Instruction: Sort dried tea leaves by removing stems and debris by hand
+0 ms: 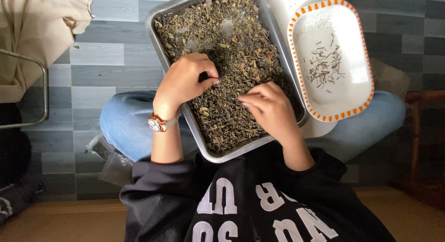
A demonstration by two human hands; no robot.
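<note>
Black hooded sweatshirt (250,205) nearest, blue-jeaned knees beneath a metal tray (160,43) of dried tea leaves (222,52) resting on the lap. Left hand (185,82), wristwatch (156,123) on, curled loosely, thumb and fingertips pinched over the leaves. Right hand (271,107) flat-fingered, fingertips together, touching the leaves mid-tray. Just beside the tray, orange-rimmed white dish (361,52) holding a few sorted stems (326,66).
</note>
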